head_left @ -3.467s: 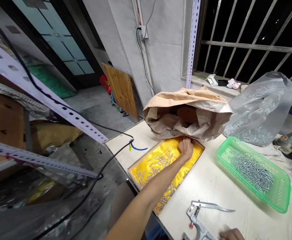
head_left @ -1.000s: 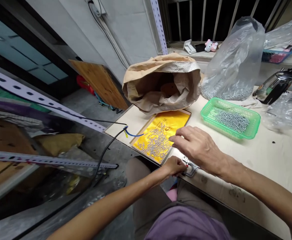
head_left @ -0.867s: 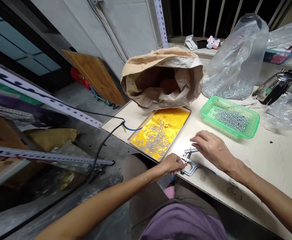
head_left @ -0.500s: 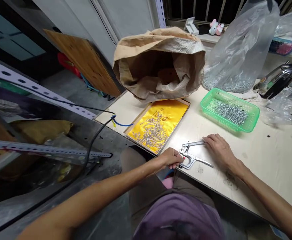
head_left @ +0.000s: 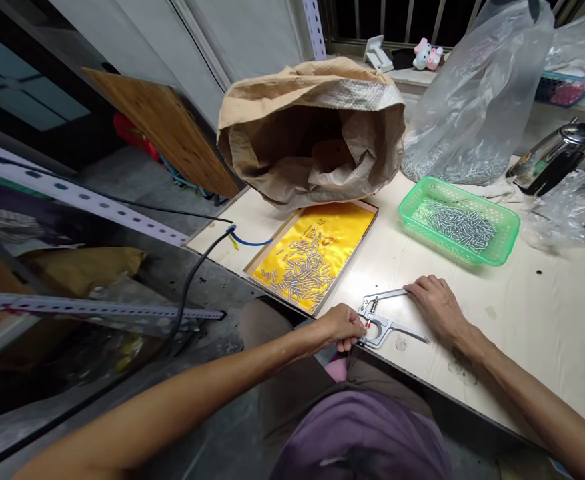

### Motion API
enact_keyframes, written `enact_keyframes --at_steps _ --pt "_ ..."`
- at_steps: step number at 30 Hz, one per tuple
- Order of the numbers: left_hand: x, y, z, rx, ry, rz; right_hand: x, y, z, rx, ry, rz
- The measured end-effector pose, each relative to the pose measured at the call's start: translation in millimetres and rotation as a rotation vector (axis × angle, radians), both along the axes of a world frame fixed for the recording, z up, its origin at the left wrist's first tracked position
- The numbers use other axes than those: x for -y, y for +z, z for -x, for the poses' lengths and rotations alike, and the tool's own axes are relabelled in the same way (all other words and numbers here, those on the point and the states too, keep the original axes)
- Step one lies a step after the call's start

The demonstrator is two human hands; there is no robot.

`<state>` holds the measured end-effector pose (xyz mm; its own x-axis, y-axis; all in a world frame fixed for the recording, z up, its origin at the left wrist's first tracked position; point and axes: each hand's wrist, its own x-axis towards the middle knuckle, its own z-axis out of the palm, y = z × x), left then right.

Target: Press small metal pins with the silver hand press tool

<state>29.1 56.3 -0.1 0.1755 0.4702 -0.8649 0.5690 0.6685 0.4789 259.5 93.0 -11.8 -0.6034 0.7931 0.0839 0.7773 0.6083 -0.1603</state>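
A silver hand tool point(head_left: 383, 327) with two long handles lies at the table's front edge. My left hand point(head_left: 345, 325) is closed in a pinch beside the tool's jaw end, near a small red part; what its fingertips hold is too small to make out. Bent over the end of the tool's upper handle, my right hand point(head_left: 435, 303) touches it with the fingertips, the fingers close together. Left of the tool, a shallow tray point(head_left: 352, 257) lined with yellow cloth bears many small metal pins point(head_left: 305, 270). More pins lie in a green basket point(head_left: 509, 237) behind my right hand.
A large open brown paper sack point(head_left: 312, 133) stands behind the tray. At the back right are a clear plastic bag point(head_left: 477, 113) of metal parts, a shiny kettle point(head_left: 555, 157) and crumpled plastic point(head_left: 557, 213). A black cable point(head_left: 187, 283) hangs at the table's left corner.
The view has shifted slightly. My left hand stays pinched at the tool's jaw end and my right hand stays on the upper handle, with little other visible movement.
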Motion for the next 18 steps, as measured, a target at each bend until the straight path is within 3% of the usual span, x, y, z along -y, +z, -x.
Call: enact_keyframes --at_steps 6,12,18 --pt "-2 -7.1 4 0.068 -0.008 0.078 -4 -10.3 -1 -0.086 -0.033 -0.008" --pt "1 -2.3 1 0.052 0.058 0.104 -19 -7.4 5 -0.132 -0.016 0.021" --pt "4 -3.1 0 0.049 0.09 0.1 -12 -6.1 6 -0.069 0.013 -0.004"
